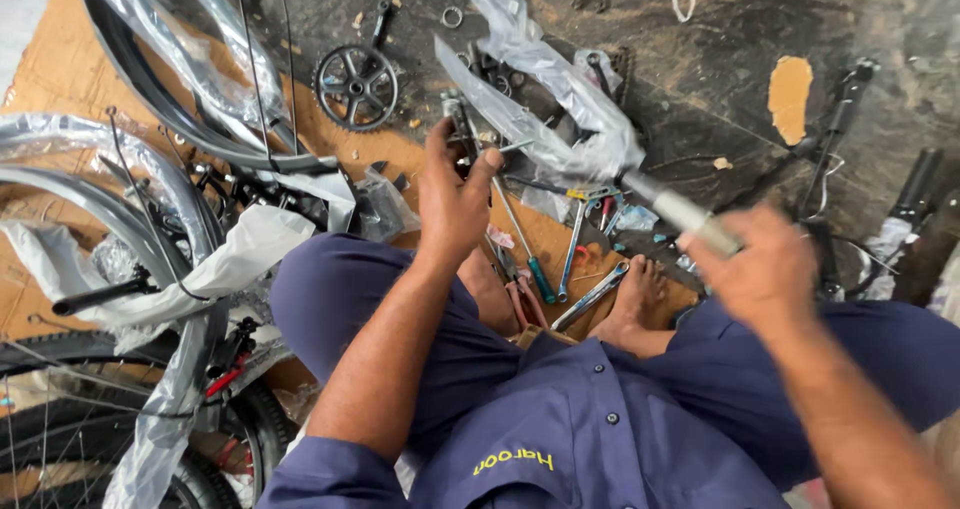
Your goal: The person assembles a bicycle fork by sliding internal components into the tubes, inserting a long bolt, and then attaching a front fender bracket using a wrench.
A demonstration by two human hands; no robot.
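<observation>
Head view of a seated person working on the floor amid bicycle parts, with the chainring (356, 87) as landmark. The left hand (455, 199), right of and below the chainring, has its fingers (436, 154) closed around a slim metal rod-like part (462, 119) whose upper end stands just above the fingertips; its lower end is hidden by the hand. The right hand (765, 274), far right of the chainring and blurred, closes on the grey grip end (685, 214) of a plastic-wrapped handlebar-like piece (545, 109) that slants up toward the chainring's right side. The two held parts lie near each other, their ends close together just right of the chainring; whether they touch cannot be told. Judged from the layout, the work is at an early or middle stage: wrapping remains on the held piece and on the mudguards (170, 99) left of the chainring, the chainring lies loose on cardboard (60, 59), and a wheel (120, 429) rests well below and left of it. Spanners (575, 239), a screwdriver (520, 244) and pliers (525, 294) lie spread below and right of the chainring, between the hands, by the person's bare foot (630, 299).
</observation>
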